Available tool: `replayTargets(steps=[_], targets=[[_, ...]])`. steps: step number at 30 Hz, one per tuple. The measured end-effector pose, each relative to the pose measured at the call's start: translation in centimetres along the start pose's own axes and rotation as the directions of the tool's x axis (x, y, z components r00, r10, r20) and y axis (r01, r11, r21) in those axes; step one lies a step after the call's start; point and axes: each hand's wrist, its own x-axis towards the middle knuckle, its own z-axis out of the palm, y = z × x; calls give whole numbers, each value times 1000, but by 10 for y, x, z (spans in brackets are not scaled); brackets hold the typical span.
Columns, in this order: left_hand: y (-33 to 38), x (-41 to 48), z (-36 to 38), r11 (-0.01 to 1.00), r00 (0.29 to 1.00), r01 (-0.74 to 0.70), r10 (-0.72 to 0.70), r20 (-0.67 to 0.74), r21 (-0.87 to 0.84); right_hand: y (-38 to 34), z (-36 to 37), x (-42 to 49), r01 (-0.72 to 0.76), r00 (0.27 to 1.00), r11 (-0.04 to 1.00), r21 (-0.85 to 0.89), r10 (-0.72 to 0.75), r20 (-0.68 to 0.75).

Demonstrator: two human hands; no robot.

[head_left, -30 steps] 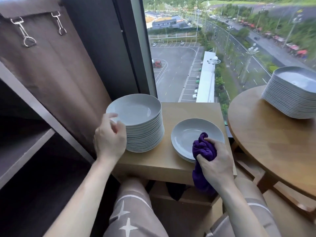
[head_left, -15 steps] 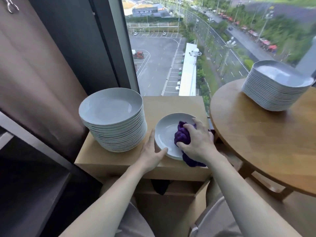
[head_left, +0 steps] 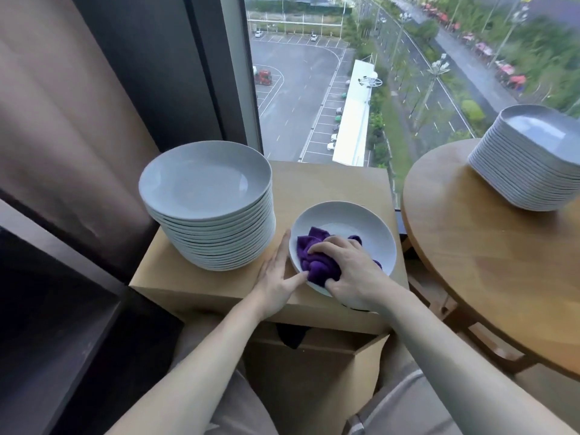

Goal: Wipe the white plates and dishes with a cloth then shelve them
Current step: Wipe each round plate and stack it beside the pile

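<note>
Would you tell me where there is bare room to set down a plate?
The round table is bare in front of its dish stack. A bare strip of box lies behind the plate, toward the window. Crowded: between plate stack and plate, where the left hand rests.

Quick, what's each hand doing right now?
Left hand: open, straight fingers against the plate at its rim.
Right hand: closed on the purple cloth, pressing it into the plate.

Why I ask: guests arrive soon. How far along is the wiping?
No plates show on the shelf. The right hand presses a cloth into one plate; the left hand steadies its rim. The round stack beside it and the square stack on the table are unshelved.
</note>
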Motion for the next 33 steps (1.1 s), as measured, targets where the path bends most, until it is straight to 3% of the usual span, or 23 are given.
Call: replayTargets(steps=[8,12,19,24,33], targets=[[2,0,-1,999,998,-51,51,-20,-2,-1,6,51,25,997,986,-167,-36,-62],[-4,3,1,996,999,-37,36,-20,-76,7,1,73,-50,994,950,-308,19,-104],[-1,1,1,999,1000,-24,23,-20,-40,11,-18,69,-236,969,813,-533,155,-192],[0,1,0,999,999,-34,34,-2,-9,25,-43,37,-275,959,754,-597,261,-112],[9,-8,-5,998,999,36,-37,22,54,21,-45,-12,-112,978,900,-421,175,114]])
